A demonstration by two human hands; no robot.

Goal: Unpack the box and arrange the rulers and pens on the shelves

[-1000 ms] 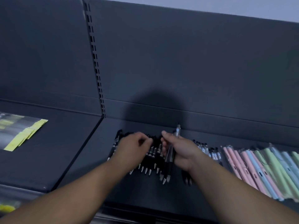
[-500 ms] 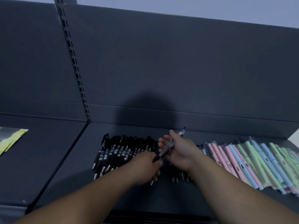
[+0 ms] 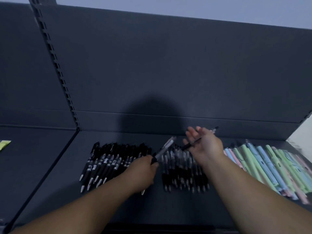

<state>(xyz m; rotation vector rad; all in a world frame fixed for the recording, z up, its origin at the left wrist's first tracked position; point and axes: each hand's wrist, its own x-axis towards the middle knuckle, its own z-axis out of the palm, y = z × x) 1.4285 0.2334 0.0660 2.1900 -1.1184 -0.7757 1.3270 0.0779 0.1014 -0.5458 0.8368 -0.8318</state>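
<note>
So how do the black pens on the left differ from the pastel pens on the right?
The black pens are dark with pale tips; the pastel pens are pink, blue and green. The left hand reaches over the black pens, while the pastel pens lie untouched. Both groups lie in rows on the shelf.

Left hand (image 3: 143,168) pinches a clear pen (image 3: 164,149) by its dark grip, angled up over the black pens (image 3: 108,162) on the shelf (image 3: 50,191). Right hand (image 3: 205,146), fingers spread, carries another pen (image 3: 194,142); pastel pens (image 3: 263,166) lie beside it.
</note>
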